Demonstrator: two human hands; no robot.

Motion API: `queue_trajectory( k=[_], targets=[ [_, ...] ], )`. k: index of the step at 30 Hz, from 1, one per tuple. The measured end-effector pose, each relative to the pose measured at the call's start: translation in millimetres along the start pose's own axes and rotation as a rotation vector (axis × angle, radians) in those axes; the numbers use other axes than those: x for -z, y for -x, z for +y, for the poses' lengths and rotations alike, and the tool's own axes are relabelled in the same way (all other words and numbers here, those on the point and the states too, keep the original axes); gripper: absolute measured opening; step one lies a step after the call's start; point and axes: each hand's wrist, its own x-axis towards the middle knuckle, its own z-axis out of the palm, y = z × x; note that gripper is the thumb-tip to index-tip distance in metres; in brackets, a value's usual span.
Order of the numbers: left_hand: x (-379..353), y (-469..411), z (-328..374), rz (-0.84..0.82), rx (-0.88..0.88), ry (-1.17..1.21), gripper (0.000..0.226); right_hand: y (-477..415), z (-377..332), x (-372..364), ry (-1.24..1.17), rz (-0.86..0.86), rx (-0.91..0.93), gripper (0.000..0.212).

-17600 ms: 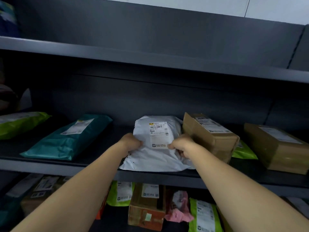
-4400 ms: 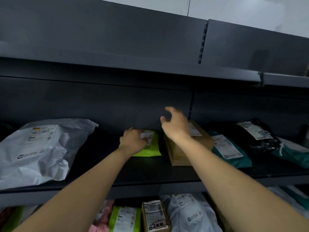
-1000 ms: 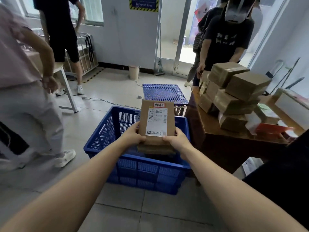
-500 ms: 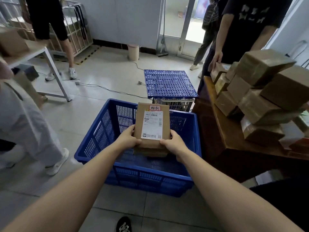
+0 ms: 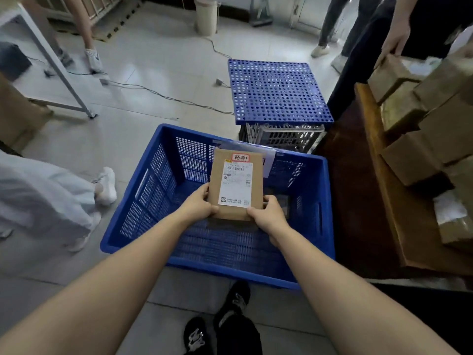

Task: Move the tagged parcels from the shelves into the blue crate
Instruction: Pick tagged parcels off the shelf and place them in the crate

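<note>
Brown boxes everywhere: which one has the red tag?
The box held in both hands over the blue crate; the stacked boxes on the wooden table show none.

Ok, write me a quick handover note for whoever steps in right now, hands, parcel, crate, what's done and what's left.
Left hand: gripping the lower left edge of the brown tagged parcel.
Right hand: gripping its lower right corner.
Parcel: held label-up over the open blue crate, not yet released; a red-bordered tag sits at its top.
Crate: on the floor, directly ahead; its mesh bottom shows, and something pale leans inside the far wall, too hidden to identify.
Done: parcel carried to the crate.
Left: lower it in, let go, then go back for any other tagged parcels. The shelves are out of view.
</note>
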Motion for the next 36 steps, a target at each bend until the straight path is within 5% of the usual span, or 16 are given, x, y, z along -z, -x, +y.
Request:
queue_trajectory(
  k=[16, 36],
  targets=[
    [6.5, -172.1, -59.6, 0.009, 0.217, 0.018, 0.059, -179.4, 24.4, -52.4, 0.016, -0.093, -0.156, 0.05],
    [-18.9, -408.4, -268.4, -0.032, 0.298, -0.098, 0.063, -399.5, 186.4, -203.5, -0.117, -0.059, -0.322, 0.036]
  ],
)
